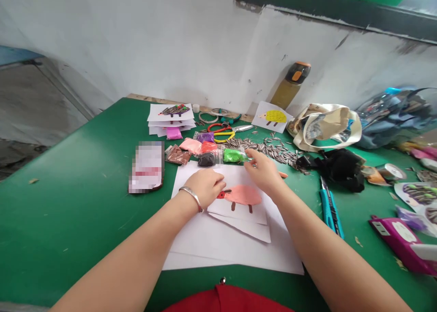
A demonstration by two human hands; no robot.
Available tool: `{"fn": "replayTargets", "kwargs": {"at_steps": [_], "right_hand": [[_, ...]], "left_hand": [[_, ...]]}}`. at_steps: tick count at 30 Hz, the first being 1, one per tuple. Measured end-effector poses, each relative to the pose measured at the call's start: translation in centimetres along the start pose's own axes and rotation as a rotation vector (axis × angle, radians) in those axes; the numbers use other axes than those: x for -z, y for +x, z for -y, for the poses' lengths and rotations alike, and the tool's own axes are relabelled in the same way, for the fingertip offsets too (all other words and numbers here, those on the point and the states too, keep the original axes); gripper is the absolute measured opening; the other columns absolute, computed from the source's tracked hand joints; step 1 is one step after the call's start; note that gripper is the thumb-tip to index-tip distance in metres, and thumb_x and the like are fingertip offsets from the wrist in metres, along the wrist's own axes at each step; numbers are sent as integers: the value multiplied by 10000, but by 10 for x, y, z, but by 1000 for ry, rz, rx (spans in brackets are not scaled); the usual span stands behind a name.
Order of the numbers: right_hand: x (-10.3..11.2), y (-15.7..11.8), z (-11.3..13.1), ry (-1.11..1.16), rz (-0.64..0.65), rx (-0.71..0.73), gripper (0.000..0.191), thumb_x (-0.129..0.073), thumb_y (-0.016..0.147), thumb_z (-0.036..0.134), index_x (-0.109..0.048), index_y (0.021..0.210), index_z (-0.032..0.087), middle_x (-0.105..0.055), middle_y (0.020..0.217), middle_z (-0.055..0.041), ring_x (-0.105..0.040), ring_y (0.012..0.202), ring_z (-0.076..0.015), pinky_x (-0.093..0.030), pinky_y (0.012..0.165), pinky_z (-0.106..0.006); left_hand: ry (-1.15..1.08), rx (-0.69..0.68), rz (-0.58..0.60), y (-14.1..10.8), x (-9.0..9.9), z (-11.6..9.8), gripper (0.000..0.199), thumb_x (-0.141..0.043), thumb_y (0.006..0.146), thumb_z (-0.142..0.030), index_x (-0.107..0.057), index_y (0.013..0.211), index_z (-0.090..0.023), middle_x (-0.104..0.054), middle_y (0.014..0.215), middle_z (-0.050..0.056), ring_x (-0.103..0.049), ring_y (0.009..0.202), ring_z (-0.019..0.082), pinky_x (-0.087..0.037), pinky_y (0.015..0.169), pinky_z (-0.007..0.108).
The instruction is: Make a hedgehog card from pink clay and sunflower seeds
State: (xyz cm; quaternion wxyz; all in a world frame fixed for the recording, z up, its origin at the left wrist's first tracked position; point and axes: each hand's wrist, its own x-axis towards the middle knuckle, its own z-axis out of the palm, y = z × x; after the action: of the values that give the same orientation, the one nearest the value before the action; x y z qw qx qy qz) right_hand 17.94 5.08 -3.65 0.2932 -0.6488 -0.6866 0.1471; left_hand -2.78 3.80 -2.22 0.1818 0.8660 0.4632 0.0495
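Note:
A small card with a pink clay animal (244,195) lies on large white sheets of paper (235,253); the animal has a red face and brown legs. My left hand (203,186) rests over the card's left side, fingers bent together beside the face. What those fingertips hold, if anything, is hidden. At the top of the paper, my right hand (262,168) has its thumb and fingers closed on the right end of a bag of green clay (234,156). Next to that bag are bags of black clay (206,159) and red clay (209,147).
Sunflower seeds (276,151) are scattered behind my right hand, near scissors (227,132). A phone (146,167) lies at left. To the right are a teal utility knife (330,207), a black bag (343,168) and a tote bag (326,125). A bottle (290,86) stands by the wall.

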Motion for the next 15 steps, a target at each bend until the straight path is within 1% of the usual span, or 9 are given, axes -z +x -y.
{"fn": "replayTargets", "kwargs": {"at_steps": [3, 5, 7, 10, 12, 15], "right_hand": [[-8, 5, 5, 79, 18, -24, 393, -484, 776, 193, -618, 1144, 225, -682, 1047, -60, -629, 837, -190, -485, 780, -348], [-12, 5, 8, 160, 42, -18, 383, -470, 785, 186, -623, 1134, 234, -694, 1030, -43, -634, 894, -191, -488, 793, -335], [-13, 7, 8, 186, 52, 10, 371, -453, 800, 177, -634, 1117, 243, -696, 1047, -31, -627, 961, -195, -480, 826, -337], [-9, 19, 2, 43, 19, 85, 366, -423, 807, 140, -675, 1055, 234, -690, 1077, -33, -604, 1008, -215, -450, 882, -371], [-7, 35, -1, -82, 11, 186, 402, -402, 791, 86, -695, 1034, 213, -685, 1089, -42, -581, 1030, -228, -424, 910, -383], [-10, 65, 3, -162, 67, 325, 432, -392, 763, 31, -725, 979, 204, -701, 1040, -42, -572, 1002, -228, -422, 877, -353]], "left_hand": [[2, 0, 0, 0, 0, 0, 302, -409, 882, -311, -562, 655, -184, -583, 676, 31, -511, 654, 159, -256, 548, 285], [10, 4, -1, 0, 0, 0, 303, -407, 883, -311, -572, 662, -185, -587, 679, 32, -519, 665, 164, -267, 555, 285], [19, 9, 3, 1, 0, 0, 309, -402, 886, -313, -580, 668, -186, -590, 680, 34, -526, 672, 168, -275, 560, 287], [31, 10, 13, 0, 1, -1, 310, -403, 888, -308, -586, 669, -188, -596, 685, 37, -535, 680, 175, -285, 570, 289], [41, 11, 12, 1, 1, -2, 303, -407, 887, -301, -588, 673, -189, -600, 696, 40, -540, 691, 181, -292, 580, 291], [55, 10, 15, 1, 1, -2, 299, -405, 887, -298, -591, 679, -190, -599, 700, 44, -545, 699, 188, -296, 589, 297]]}}
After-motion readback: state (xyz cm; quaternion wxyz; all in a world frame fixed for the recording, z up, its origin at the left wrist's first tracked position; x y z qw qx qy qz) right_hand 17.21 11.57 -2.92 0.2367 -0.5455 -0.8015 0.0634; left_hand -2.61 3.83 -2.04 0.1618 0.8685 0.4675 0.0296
